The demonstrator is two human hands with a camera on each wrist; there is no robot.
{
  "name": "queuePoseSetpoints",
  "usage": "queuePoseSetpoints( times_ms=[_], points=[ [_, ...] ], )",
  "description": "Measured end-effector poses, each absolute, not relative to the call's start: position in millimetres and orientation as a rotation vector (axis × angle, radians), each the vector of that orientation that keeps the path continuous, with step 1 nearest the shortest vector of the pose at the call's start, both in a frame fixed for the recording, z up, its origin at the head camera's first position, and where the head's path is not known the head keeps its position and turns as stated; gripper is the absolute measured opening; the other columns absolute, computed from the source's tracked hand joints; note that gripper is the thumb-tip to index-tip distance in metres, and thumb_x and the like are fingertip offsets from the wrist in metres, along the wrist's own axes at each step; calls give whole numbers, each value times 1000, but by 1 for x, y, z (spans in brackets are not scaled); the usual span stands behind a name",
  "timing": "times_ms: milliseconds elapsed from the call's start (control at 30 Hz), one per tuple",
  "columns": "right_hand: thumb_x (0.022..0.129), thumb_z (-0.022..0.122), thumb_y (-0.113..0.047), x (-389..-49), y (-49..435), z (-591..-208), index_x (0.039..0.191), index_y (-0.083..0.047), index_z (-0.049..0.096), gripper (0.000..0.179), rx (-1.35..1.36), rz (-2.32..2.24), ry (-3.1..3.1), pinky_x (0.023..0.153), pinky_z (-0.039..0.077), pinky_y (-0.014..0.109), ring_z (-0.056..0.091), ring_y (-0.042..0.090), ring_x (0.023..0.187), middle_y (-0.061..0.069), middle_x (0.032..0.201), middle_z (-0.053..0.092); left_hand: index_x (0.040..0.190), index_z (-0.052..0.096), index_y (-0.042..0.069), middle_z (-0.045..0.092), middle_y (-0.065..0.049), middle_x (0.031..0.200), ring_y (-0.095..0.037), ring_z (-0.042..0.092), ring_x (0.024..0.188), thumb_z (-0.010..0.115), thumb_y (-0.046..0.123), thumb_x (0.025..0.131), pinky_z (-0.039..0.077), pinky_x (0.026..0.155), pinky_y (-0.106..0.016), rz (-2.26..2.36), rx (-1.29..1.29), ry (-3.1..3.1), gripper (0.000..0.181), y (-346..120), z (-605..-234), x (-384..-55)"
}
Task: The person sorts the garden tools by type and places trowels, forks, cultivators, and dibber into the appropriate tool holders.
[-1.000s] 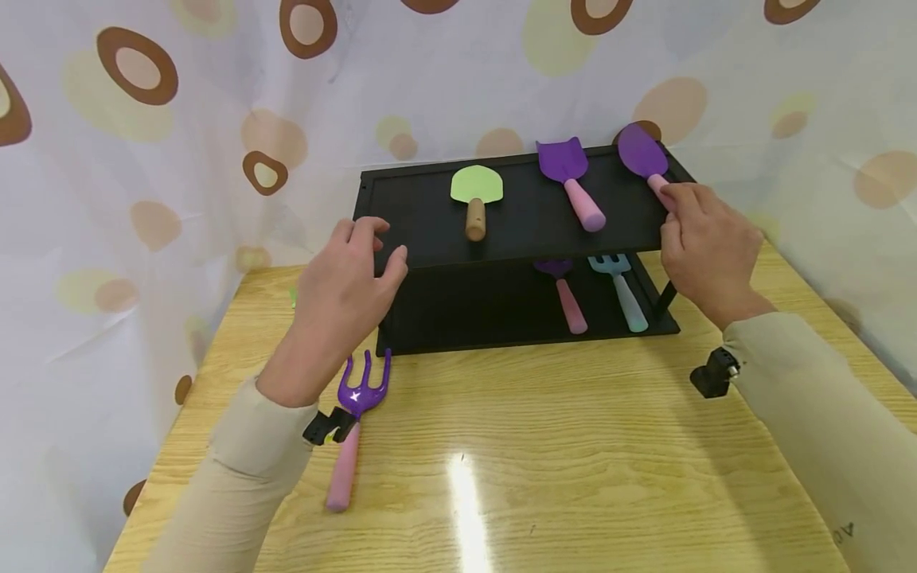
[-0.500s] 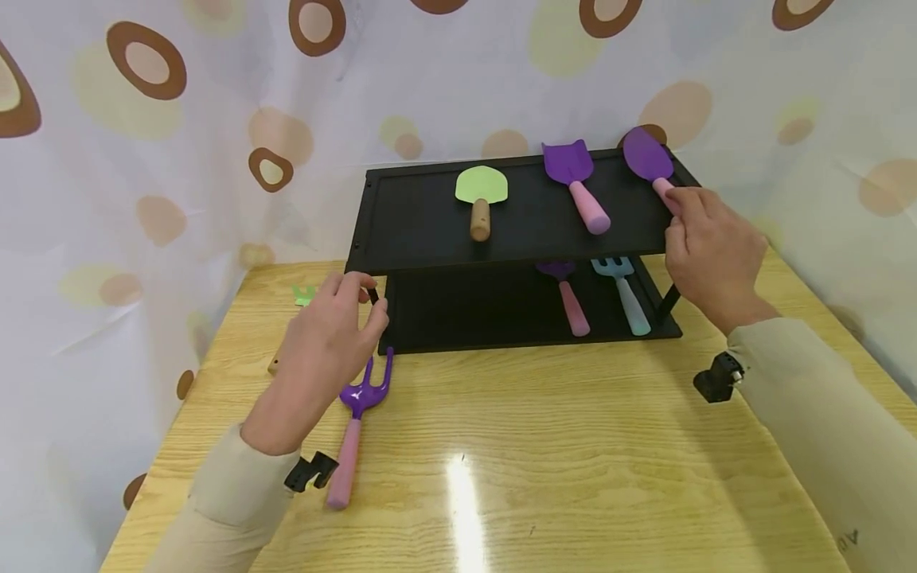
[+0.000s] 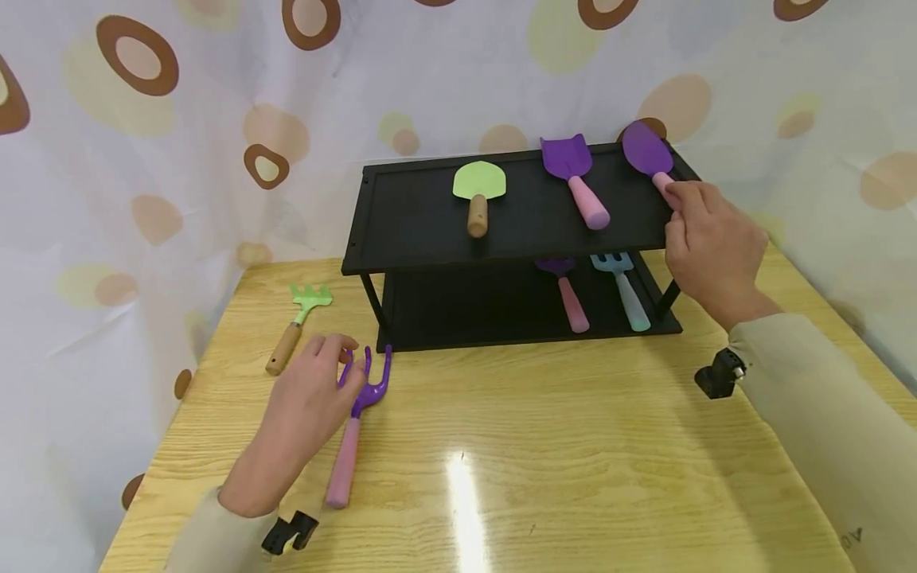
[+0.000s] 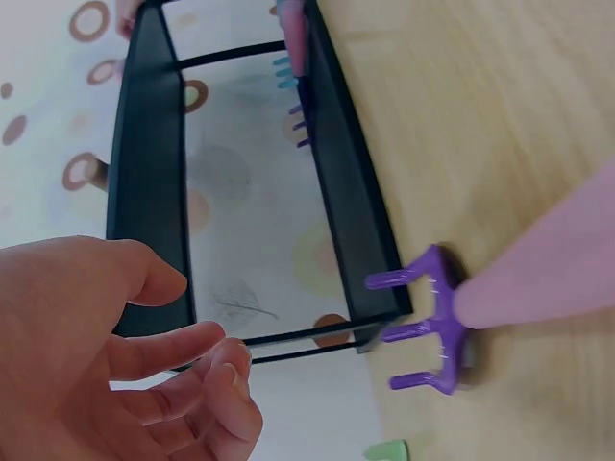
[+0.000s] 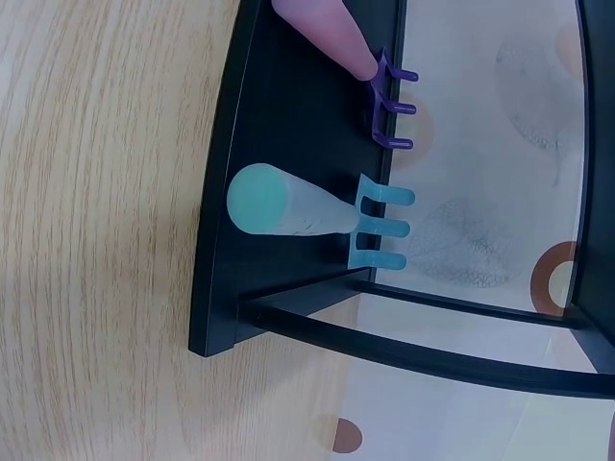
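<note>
My right hand (image 3: 716, 247) pinches the pink handle of a purple rounded trowel (image 3: 647, 150) at the right end of the black rack's upper shelf (image 3: 415, 215). The right wrist view leaves that hand out. Over the tabletop at left hovers my left hand (image 3: 304, 414), fingers loosely bent and holding nothing. Below and beside it lies a purple three-pronged hand fork (image 3: 345, 461) with a pink handle, its prongs partly hidden by the fingers. In the left wrist view the hand fork (image 4: 447, 322) lies to the right of the fingertips, prongs toward the rack.
A green rake (image 3: 286, 346) with a wooden handle lies left of the rack. The upper shelf also carries a green spade (image 3: 478, 181) and a purple square shovel (image 3: 566, 157). On the lower shelf are a pink-handled purple fork (image 3: 571, 306) and a blue fork (image 5: 307, 206).
My left hand has come down and back from the upper shelf's left corner to the fork on the table, uncovering the green rake. My right hand stays on the trowel handle.
</note>
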State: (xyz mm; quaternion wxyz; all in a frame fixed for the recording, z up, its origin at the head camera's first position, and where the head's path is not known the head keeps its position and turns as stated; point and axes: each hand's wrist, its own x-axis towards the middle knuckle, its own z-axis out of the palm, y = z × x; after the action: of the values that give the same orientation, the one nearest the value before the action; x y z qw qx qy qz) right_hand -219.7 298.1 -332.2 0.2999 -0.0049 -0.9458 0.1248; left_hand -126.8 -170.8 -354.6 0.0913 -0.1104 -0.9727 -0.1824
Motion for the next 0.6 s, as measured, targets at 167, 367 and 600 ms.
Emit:
queuePoseSetpoints(
  times_ms=[167, 367, 600],
  points=[
    [101, 31, -21, -221, 297, -332, 134, -10, 54, 42, -3, 332, -2495, 62, 44, 61, 59, 46, 103, 16, 134, 58, 113, 63, 4, 66, -14, 104, -22, 62, 74, 58, 22, 96, 51, 57, -32, -560, -285, -2932, 25, -179, -366, -118],
    [101, 31, -20, -220, 298, -333, 135, -10, 54, 43, -8, 343, -2521, 64, 44, 61, 58, 44, 109, 17, 135, 57, 118, 62, 2, 65, -14, 107, -24, 64, 81, 60, 25, 95, 56, 66, -39, -540, -255, -3044, 32, -187, -376, -107],
    [101, 31, -21, -222, 300, -334, 135, -11, 55, 43, -4, 339, -2512, 57, 41, 56, 59, 45, 107, 16, 135, 58, 107, 63, 3, 65, -8, 101, -22, 63, 84, 64, 36, 93, 55, 72, -40, -516, -143, -3187, 36, -195, -388, -93]
  ],
)
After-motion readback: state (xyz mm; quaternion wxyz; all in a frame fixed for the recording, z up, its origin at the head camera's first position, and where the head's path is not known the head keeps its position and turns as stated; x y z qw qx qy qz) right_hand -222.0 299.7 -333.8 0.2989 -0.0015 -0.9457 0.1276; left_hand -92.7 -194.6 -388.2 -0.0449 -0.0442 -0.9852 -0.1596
